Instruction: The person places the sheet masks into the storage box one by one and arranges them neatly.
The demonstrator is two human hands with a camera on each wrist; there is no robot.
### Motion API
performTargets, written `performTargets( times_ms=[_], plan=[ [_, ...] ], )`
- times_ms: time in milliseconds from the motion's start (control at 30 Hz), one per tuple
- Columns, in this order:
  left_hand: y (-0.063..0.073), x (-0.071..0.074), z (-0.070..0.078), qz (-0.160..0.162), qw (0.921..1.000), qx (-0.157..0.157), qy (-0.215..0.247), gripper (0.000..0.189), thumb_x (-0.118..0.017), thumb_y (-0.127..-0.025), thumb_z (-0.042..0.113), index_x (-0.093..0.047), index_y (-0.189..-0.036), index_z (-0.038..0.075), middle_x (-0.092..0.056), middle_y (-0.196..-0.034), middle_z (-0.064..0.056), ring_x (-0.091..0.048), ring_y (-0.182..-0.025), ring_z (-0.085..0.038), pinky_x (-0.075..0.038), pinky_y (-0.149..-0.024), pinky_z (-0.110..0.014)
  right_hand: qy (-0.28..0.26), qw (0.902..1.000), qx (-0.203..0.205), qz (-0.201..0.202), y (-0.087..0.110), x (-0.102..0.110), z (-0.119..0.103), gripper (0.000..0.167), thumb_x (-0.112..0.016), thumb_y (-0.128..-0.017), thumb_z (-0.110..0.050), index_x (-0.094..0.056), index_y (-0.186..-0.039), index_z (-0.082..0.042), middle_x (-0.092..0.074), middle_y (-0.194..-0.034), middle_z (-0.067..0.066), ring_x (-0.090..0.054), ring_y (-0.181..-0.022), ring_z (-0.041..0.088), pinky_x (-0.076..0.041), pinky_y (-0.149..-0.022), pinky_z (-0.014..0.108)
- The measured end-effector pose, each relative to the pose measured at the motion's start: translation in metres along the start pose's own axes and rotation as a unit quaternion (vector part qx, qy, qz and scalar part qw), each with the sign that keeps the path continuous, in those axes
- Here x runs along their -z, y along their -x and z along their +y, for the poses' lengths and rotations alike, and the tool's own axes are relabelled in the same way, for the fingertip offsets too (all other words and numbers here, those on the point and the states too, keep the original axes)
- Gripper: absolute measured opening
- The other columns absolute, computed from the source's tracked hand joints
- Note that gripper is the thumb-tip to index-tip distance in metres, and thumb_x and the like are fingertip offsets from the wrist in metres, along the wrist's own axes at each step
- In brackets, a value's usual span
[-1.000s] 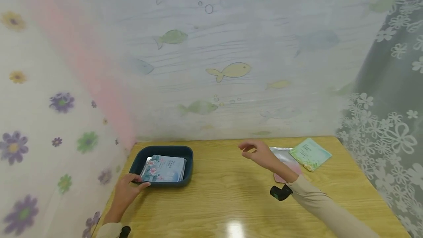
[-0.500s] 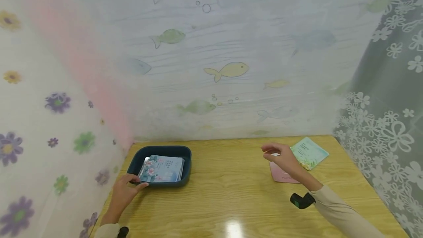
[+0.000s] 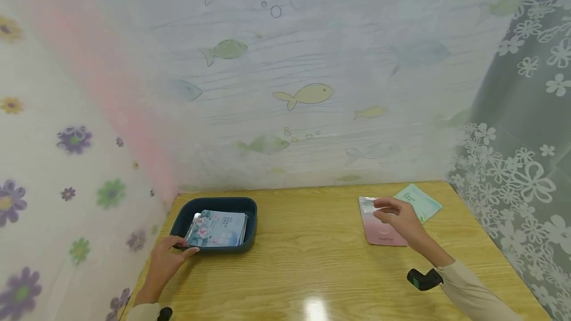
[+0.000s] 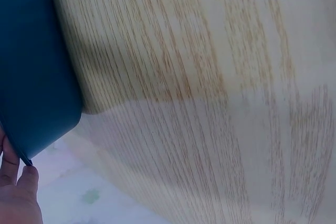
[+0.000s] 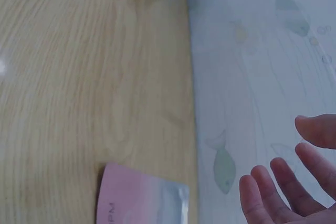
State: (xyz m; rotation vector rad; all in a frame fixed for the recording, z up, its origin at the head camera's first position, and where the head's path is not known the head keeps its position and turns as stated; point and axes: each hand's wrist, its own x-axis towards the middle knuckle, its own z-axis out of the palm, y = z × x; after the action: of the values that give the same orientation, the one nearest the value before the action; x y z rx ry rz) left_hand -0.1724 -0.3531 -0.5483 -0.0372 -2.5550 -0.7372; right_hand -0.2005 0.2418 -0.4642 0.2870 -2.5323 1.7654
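At the left of the head view my left hand (image 3: pixel 164 262) pinches the near left corner of a dark blue basin (image 3: pixel 253 239), thumb outside and fingers over the rim. The left wrist view shows that hand (image 4: pixel 18 201) at the edge of the basin (image 4: pixel 39 61). Inside lies a stack of flat sachets, a light blue floral one (image 3: pixel 220 228) on top. My right hand (image 3: pixel 405 221) hovers with loosely bent fingers and holds nothing. It overlaps a pink and silver sachet (image 3: pixel 379 235) in the head view and partly hides a green sachet (image 3: pixel 421 203) behind.
The wooden table (image 3: pixel 308 251) extends between the basin and the two loose sachets. A fish-patterned curtain (image 3: pixel 312 162) hangs along its back edge, with flowered fabric (image 3: pixel 89 197) at the left and lace (image 3: pixel 513 187) at the right. A black wrist camera (image 3: pixel 424 280) sits on the right wrist.
My right hand has moved right, away from the middle of the table to over the pink and silver sachet. The left hand stays on the basin rim, and the view shifts slightly.
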Motion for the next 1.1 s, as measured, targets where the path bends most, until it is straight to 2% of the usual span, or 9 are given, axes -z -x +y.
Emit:
performTargets(
  times_ms=[200, 433, 700, 900, 1100],
  plan=[
    [0.0, 0.001, 0.0, -0.009, 0.9999, 0.008, -0.002, 0.031, -0.089, -0.063, 0.025, -0.063, -0.073, 0.013, -0.058, -0.077, 0.001, -0.053, -0.075, -0.018, -0.045, -0.069, -0.037, 0.001, 0.9992, -0.03, 0.025, 0.01, 0.01, 0.009, 0.041, -0.066, -0.09, -0.016, -0.055, -0.124, 0.004, -0.056, -0.12, 0.022, -0.06, -0.094, 0.004, -0.052, -0.074, 0.028],
    [0.002, 0.003, 0.003, 0.005, 0.9999, 0.007, 0.009, 0.03, -0.09, -0.061, 0.022, -0.063, -0.072, 0.013, -0.058, -0.076, 0.002, -0.052, -0.073, -0.016, -0.043, -0.067, -0.028, 0.032, 0.9951, -0.083, 0.042, 0.019, 0.017, 0.028, 0.044, -0.063, -0.092, -0.019, -0.051, -0.126, 0.007, -0.054, -0.123, 0.024, -0.056, -0.093, 0.0, -0.052, -0.075, 0.026],
    [0.001, 0.004, 0.003, 0.013, 0.9998, -0.009, 0.013, 0.03, -0.09, -0.061, 0.02, -0.062, -0.071, 0.014, -0.057, -0.074, 0.003, -0.052, -0.072, -0.016, -0.042, -0.066, -0.024, 0.059, 0.9863, -0.143, 0.057, 0.033, 0.018, 0.061, 0.047, -0.061, -0.094, -0.02, -0.049, -0.129, 0.008, -0.05, -0.127, 0.028, -0.055, -0.106, 0.028, -0.051, -0.075, 0.025],
    [0.001, 0.005, 0.006, 0.01, 0.9999, -0.006, 0.007, 0.03, -0.09, -0.061, 0.02, -0.062, -0.071, 0.014, -0.057, -0.074, 0.002, -0.053, -0.072, -0.017, -0.044, -0.066, -0.028, 0.06, 0.98, -0.173, 0.077, 0.038, 0.015, 0.081, 0.048, -0.063, -0.092, -0.019, -0.049, -0.129, 0.009, -0.049, -0.126, 0.03, -0.054, -0.106, 0.034, -0.052, -0.074, 0.029],
    [0.001, 0.002, 0.004, 0.002, 1.0, 0.006, 0.006, 0.03, -0.09, -0.061, 0.021, -0.063, -0.071, 0.013, -0.058, -0.075, 0.002, -0.053, -0.072, -0.016, -0.045, -0.066, -0.031, 0.078, 0.967, -0.2, 0.137, 0.038, 0.01, 0.095, 0.046, -0.065, -0.089, -0.018, -0.052, -0.124, 0.009, -0.051, -0.121, 0.031, -0.05, -0.109, 0.039, -0.049, -0.065, 0.022]
  ],
)
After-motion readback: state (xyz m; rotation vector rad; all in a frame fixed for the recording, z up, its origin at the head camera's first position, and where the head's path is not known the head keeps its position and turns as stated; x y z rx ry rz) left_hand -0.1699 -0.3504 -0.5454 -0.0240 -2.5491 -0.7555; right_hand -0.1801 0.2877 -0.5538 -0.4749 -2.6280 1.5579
